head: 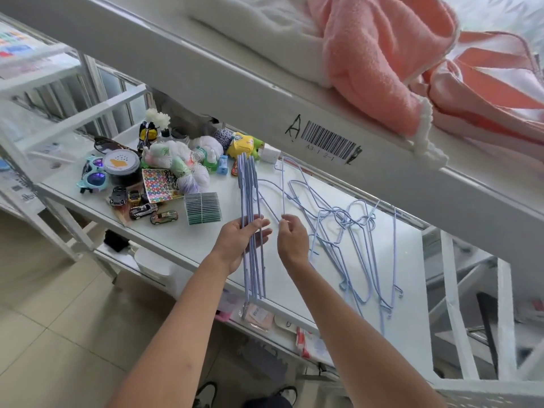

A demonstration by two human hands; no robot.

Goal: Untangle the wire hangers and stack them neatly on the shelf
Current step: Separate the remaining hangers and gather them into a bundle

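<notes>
Head view: left hand [241, 240] grips gathered hangers [250, 201]; right hand [291, 240] pinches one hanger [283, 187].

The pale blue wire hangers [347, 228] on the white shelf [164, 237] cross so much that counting them fails.

Left hand [240, 241] clasps hanger bundle [250, 207]; right hand [293, 238] pinches wire.
</notes>
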